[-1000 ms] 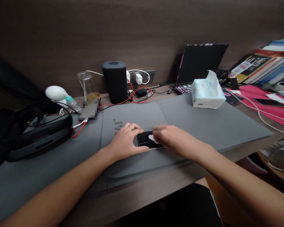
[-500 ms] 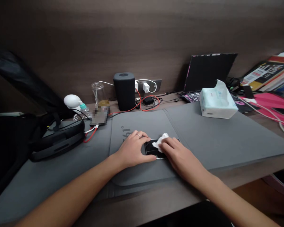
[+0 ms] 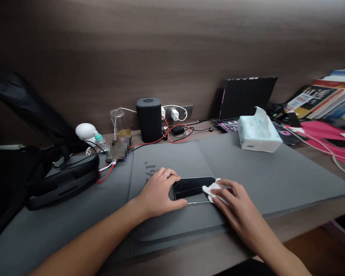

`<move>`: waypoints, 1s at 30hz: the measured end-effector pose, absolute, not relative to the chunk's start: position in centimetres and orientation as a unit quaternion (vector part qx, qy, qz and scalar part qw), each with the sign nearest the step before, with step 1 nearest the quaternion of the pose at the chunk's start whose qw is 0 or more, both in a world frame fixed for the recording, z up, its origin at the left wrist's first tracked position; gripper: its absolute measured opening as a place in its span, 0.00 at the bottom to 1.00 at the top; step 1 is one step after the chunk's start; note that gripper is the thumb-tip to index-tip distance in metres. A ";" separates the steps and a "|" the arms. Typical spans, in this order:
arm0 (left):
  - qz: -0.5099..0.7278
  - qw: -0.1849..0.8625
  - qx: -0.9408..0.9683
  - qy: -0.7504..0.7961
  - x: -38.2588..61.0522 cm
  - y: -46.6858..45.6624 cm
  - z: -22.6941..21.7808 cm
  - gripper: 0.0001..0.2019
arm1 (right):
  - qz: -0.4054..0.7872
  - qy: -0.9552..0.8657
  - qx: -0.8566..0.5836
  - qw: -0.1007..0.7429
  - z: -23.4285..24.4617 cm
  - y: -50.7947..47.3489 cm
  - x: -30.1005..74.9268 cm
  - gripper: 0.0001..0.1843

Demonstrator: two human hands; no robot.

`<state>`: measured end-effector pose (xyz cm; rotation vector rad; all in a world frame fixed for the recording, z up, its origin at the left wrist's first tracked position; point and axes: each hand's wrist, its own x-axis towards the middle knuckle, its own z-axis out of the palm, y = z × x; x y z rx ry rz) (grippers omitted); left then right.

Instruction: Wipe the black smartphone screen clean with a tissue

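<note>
A black phone (image 3: 192, 188) lies flat, screen up, on a grey desk mat (image 3: 276, 168). My left hand (image 3: 156, 193) rests on the mat with thumb and fingers pinching the phone's left end; a ring is on one finger. My right hand (image 3: 235, 201) presses a crumpled white tissue (image 3: 212, 189) against the phone's right end, fingers curled over it.
A tissue pack (image 3: 257, 131) stands on the mat at the back right, an open laptop (image 3: 244, 101) behind it. A dark speaker (image 3: 148, 119), glass, chargers and red cables line the wall. A black bag (image 3: 40, 172) sits left; books and a pink folder lie right.
My right hand has slid the tissue from the phone's left part to its right end, uncovering most of the screen. The left hand keeps holding the phone. The view shifted.
</note>
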<state>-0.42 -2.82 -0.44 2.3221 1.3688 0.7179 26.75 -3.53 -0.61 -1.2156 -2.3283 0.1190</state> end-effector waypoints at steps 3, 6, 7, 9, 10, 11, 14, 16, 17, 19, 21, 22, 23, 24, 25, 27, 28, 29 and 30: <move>0.248 0.176 0.822 0.481 -0.4 -2.8 -0.5 0.24 | 0.022 -0.858 -0.435 0.272 -1.8 -4.1 26.9 0.13; 0.241 0.167 0.829 0.477 -0.5 -2.9 -0.8 0.22 | -0.011 -0.868 -0.411 0.278 -2.9 -4.8 26.9 0.18; 0.241 0.162 0.830 0.476 -0.5 -2.9 -0.9 0.22 | -0.015 -0.870 -0.408 0.276 -3.1 -5.1 26.9 0.19; 0.243 0.154 0.832 0.475 -0.6 -3.0 -1.0 0.21 | -0.009 -0.873 -0.405 0.272 -3.0 -5.8 26.7 0.20; 0.243 0.151 0.832 0.475 -0.6 -3.0 -1.1 0.21 | -0.001 -0.874 -0.402 0.273 -2.7 -6.1 26.6 0.21; 0.242 0.149 0.832 0.476 -0.7 -3.0 -1.2 0.21 | 0.011 -0.875 -0.399 0.276 -2.4 -6.5 26.4 0.21; 0.235 0.148 0.831 0.482 -0.7 -3.2 -1.3 0.20 | 0.069 -0.863 -0.400 0.299 -0.7 -7.1 25.9 0.20; 0.232 0.149 0.829 0.486 -0.7 -3.2 -1.3 0.20 | 0.117 -0.843 -0.417 0.318 0.3 -7.1 25.6 0.18; 0.231 0.151 0.829 0.486 -0.7 -3.2 -1.4 0.20 | 0.134 -0.833 -0.429 0.323 0.8 -6.8 25.5 0.16; 0.230 0.155 0.831 0.482 -0.8 -3.1 -1.5 0.21 | 0.142 -0.819 -0.456 0.317 1.2 -6.1 25.4 0.15; 0.230 0.159 0.832 0.480 -0.8 -3.0 -1.5 0.22 | 0.120 -0.820 -0.476 0.294 1.1 -5.2 25.4 0.15; 0.230 0.160 0.831 0.480 -0.8 -3.0 -1.5 0.22 | 0.104 -0.826 -0.479 0.277 0.9 -4.8 25.5 0.16; 0.231 0.160 0.830 0.482 -0.8 -3.0 -1.4 0.22 | 0.089 -0.835 -0.475 0.262 0.6 -4.4 25.5 0.17; 0.233 0.158 0.828 0.485 -0.7 -3.1 -1.2 0.22 | 0.075 -0.846 -0.465 0.248 0.3 -4.2 25.6 0.17; 0.234 0.158 0.827 0.486 -0.7 -3.1 -1.1 0.22 | 0.063 -0.857 -0.454 0.236 0.1 -4.0 25.6 0.18; 0.242 0.160 0.826 0.483 -0.6 -3.1 -0.7 0.24 | 0.036 -0.873 -0.430 0.227 -0.4 -3.5 25.7 0.17; 0.241 0.167 0.830 0.475 -0.5 -3.0 -0.5 0.25 | 0.020 -0.873 -0.428 0.231 -0.7 -3.2 25.8 0.17; 0.243 0.172 0.831 0.470 -0.5 -2.9 -0.4 0.26 | 0.001 -0.877 -0.419 0.237 -0.8 -2.9 25.8 0.17; 0.245 0.171 0.830 0.470 -0.5 -2.7 -0.4 0.28 | -0.008 -0.881 -0.414 0.228 -0.9 -2.5 25.8 0.18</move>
